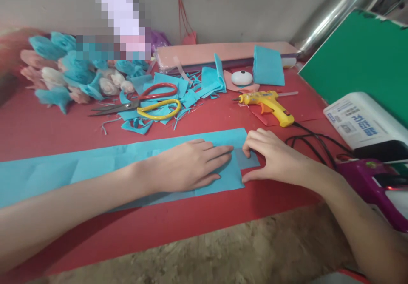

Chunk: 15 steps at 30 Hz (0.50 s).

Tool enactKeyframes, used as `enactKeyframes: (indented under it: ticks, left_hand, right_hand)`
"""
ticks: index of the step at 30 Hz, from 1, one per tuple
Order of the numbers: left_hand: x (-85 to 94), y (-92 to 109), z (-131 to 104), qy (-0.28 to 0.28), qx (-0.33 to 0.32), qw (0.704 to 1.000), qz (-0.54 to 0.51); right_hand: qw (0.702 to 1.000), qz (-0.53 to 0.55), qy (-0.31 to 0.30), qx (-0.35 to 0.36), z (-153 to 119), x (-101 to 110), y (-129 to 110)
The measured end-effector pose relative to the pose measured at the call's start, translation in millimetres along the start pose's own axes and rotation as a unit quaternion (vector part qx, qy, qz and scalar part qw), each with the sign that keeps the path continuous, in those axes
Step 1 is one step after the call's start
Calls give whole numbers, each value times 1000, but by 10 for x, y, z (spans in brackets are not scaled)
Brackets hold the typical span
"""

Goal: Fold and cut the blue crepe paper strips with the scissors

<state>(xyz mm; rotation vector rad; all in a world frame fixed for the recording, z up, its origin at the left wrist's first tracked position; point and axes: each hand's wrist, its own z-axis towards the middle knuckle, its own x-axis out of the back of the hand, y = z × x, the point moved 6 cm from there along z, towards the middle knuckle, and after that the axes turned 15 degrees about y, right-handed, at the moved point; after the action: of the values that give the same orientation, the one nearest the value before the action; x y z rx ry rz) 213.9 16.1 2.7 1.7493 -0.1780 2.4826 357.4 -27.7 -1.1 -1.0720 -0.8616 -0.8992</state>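
A long strip of light blue crepe paper [95,169] lies across the red tabletop, with crease marks along it. My left hand [194,163] rests flat on it near its right end, fingers stretched out. A smaller blue paper piece [244,158] shows at that end, partly under the strip. My right hand [270,154] is at the strip's right edge, its curled fingers over the small piece. The thumb touches the strip's lower right corner, apart from the fingers.
Scissors with red and yellow handles [137,103] lie on blue scraps [188,97]. Behind are paper flowers [79,69], a folded blue stack [268,66] and a white mouse-shaped object [241,78]. A yellow glue gun [270,103] trails its cord near a white device [363,120].
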Motion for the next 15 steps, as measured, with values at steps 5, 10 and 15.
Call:
enactKeyframes:
  ticks: [5, 10, 15]
  left_hand:
    - [-6, 10, -4, 8, -2, 1000, 3]
    - [3, 19, -4, 4, -3, 1000, 9]
    - [10, 38, -12, -7, -35, 999, 30]
  right_hand:
    - [998, 0, 57, -21, 37, -7, 18]
    - [1000, -24, -11, -11, -34, -14, -57]
    - [998, 20, -52, -31, -86, 6, -67]
